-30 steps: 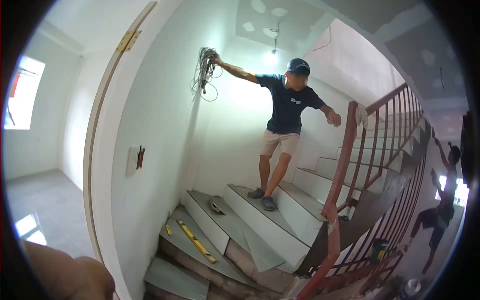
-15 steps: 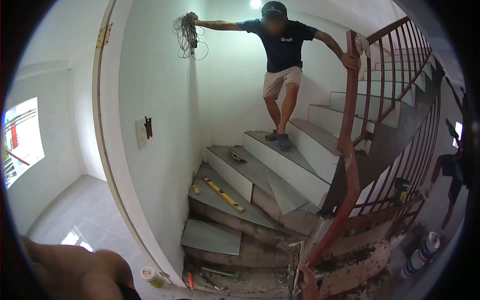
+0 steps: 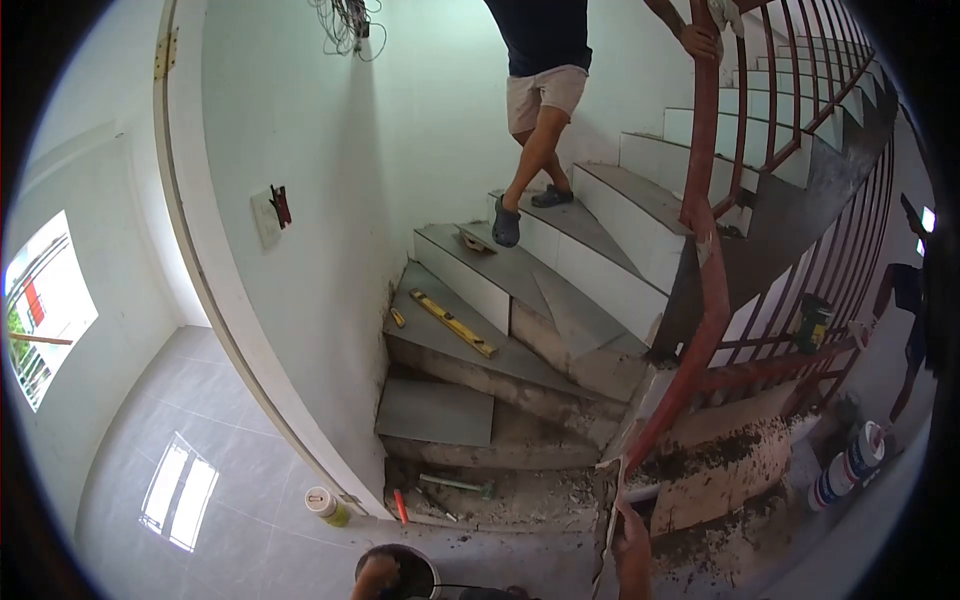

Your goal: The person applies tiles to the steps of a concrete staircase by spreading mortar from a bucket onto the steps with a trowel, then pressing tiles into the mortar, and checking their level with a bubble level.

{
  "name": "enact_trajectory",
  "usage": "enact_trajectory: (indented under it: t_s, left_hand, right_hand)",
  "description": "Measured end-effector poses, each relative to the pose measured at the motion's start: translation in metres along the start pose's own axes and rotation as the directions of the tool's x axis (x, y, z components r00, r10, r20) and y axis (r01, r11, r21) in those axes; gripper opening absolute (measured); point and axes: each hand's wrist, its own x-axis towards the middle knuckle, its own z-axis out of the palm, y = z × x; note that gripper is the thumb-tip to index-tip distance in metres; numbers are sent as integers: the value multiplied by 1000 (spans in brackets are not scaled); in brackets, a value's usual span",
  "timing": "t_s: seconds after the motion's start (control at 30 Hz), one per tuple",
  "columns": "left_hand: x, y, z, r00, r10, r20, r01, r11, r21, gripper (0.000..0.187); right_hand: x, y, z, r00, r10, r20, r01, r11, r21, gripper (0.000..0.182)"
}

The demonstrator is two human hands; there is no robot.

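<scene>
My right hand (image 3: 632, 548) is at the lower right, its fingers closed round the rough pale edge (image 3: 608, 500) of the stair's side, just below the red handrail (image 3: 660, 440). At the bottom, my left hand (image 3: 376, 576) is at a round bucket (image 3: 420, 572) with dark contents; its fingers are blurred and partly out of sight. Ahead of my hands, a hammer (image 3: 458, 484) and an orange-red stick-like tool (image 3: 401, 506) lie on the lowest, debris-covered step. A loose grey tile (image 3: 436, 411) covers part of the step above.
A yellow spirit level (image 3: 452, 323), a small yellow tool (image 3: 398, 317) and a trowel (image 3: 476, 243) lie on higher steps. Another person (image 3: 545, 100) is on the stairs, holding a wire bundle (image 3: 345, 25) and the red post. A lidded tub (image 3: 322, 502) stands by the doorway.
The view has tilted down, bringing the bucket into sight. My left arm has moved from the lower left to the bucket. The other person has stepped one foot forward and down.
</scene>
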Motion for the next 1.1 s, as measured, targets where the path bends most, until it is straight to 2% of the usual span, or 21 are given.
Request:
enact_trajectory:
  t_s: [0.03, 0.07, 0.1, 0.13, 0.37, 0.43, 0.47, 0.5, 0.53, 0.57, 0.6, 0.67, 0.7, 0.73, 0.77, 0.8, 0.87, 0.9, 0.97, 1.0, 1.1]
  left_hand:
    - [-16, 20, 31, 989, -81, 127, 105, 975, -198, 32]
    - [-33, 36, 45, 922, -273, 276, 380, 781, -495, 32]
    - [-48, 49, 54, 820, -390, 419, 572, 533, -624, 32]
    - [-60, 56, 61, 752, -430, 499, 653, 390, -649, 33]
    - [-91, 75, 93, 574, -514, 638, 731, -29, -681, 36]
    - [-63, 70, 97, 628, -527, 572, 683, 22, -730, 36]
    - [-42, 62, 88, 856, -409, 316, 505, 529, -682, 36]
    - [-20, 53, 76, 971, -237, 19, 225, 891, -394, 36]
    - [12, 56, 26, 881, -403, 248, 453, 568, -688, 35]
    - [62, 60, -32, 888, -430, 162, 393, 526, -754, 37]
    - [120, 58, -101, 887, -461, -34, 263, 563, -784, 48]
    - [214, 47, -240, 789, -535, -303, 102, 599, -794, 83]
    - [250, 27, -294, 796, -536, -282, 103, 579, -809, 88]
    - [283, 9, -342, 801, -534, -271, 97, 563, -821, 93]
    - [295, 2, -391, 784, -573, -238, 201, 597, -777, 82]
    - [313, -16, -421, 788, -570, -233, 195, 590, -783, 82]
    - [349, -39, -447, 789, -590, -172, 277, 591, -757, 77]
    - [363, -34, -450, 800, -570, -186, 254, 603, -756, 77]
    - [383, -38, -452, 747, -643, -170, 434, 665, -608, 65]
    - [393, -45, -445, 756, -635, -158, 441, 673, -594, 65]
    - [448, -57, -421, 772, -615, -163, 436, 698, -568, 56]
  right_hand:
    - [5, 1, -10, 1000, 7, 26, -7, 1000, -4, 28]
    - [8, 2, -19, 999, 18, 52, -17, 1000, -13, 27]
    - [11, 5, -28, 999, 28, 43, -27, 999, -24, 27]
    - [16, 7, -37, 999, 17, 46, -16, 1000, -20, 27]
    - [11, 5, -10, 991, 71, 117, -66, 997, -40, 30]
    - [1, 6, 13, 989, 61, 136, -57, 998, -37, 31]
    - [-3, 8, 18, 988, 33, 148, -30, 999, -24, 33]
    - [1, 11, 14, 990, 40, 134, -37, 999, -22, 33]
    - [12, 15, 5, 982, 71, 177, -68, 997, -22, 34]
    - [17, 16, -1, 967, 109, 228, -104, 994, -34, 35]
    - [17, 11, -7, 954, 141, 265, -118, 988, -100, 33]
    - [13, 9, -23, 958, 156, 242, -129, 984, -122, 32]
    - [9, 9, -34, 962, 163, 221, -137, 983, -125, 31]
    - [-8, 8, -39, 991, 80, 111, -53, 972, -231, 46]
    - [-18, 10, -57, 996, 83, 24, -77, 980, -185, 40]
    - [-30, 11, -74, 993, 93, -68, -101, 986, -129, 34]
    - [-91, -8, -82, 997, 71, 33, -54, 929, -365, 40]
    - [-91, 3, -121, 996, 84, -36, -91, 925, -370, 42]
    - [-90, 44, -243, 969, 133, -206, -206, 897, -392, 48]
    - [-92, 63, -295, 953, 160, -258, -259, 873, -412, 51]
    - [-97, 38, -208, 903, 210, -374, -332, 895, -299, 50]
